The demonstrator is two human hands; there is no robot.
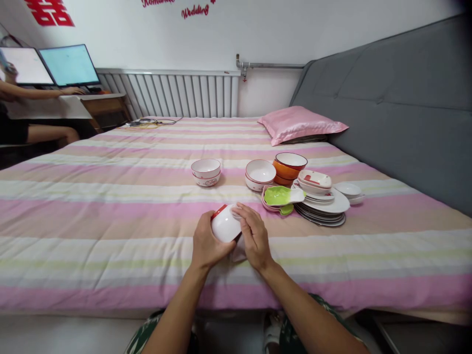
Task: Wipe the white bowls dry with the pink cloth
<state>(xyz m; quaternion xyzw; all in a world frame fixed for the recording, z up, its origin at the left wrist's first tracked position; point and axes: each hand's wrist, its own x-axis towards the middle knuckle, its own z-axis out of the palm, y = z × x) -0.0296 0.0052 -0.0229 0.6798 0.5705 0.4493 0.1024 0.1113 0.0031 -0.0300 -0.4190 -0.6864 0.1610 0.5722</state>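
A white bowl with a red patch near its rim is held up over the near part of the bed, tilted so its outside and foot ring show. My left hand grips it from the left, thumb underneath. On the other side, my right hand presses its bent fingers over the foot ring. Below the bowl, between my hands, is a pale patch that could be cloth; I cannot tell. Ahead stand two stacked white bowls with red rims, and right of them another such stack.
To the right are orange bowls, a green leaf-shaped dish, stacked plates topped by small dishes, and white saucers. A pink pillow and cables lie farther back. Another person's arm rests at a desk with monitors.
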